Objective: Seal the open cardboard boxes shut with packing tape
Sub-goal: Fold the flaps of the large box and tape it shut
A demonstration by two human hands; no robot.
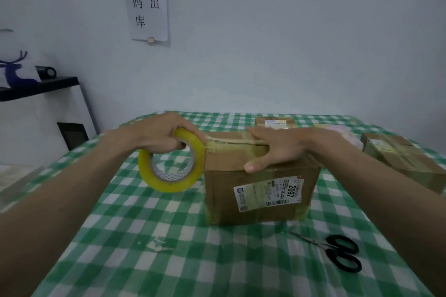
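Yellow tape roll point(171, 161) in left hand point(154, 133)

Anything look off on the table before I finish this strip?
A crumpled scrap of clear tape lies loose on the checked cloth, near the front. The shipping label on the box sits askew, one corner lifting. Otherwise nothing odd.

Closed brown cardboard box point(258, 190), yellow tape roll point(169, 164) at its left edge

Left hand point(154, 135) grips yellow tape roll point(171, 161) against left top edge of cardboard box point(255, 190). Right hand point(277, 147) lies flat on box top, thumb down front. Scissors point(337, 252) on checked tablecloth point(169, 248) near box.
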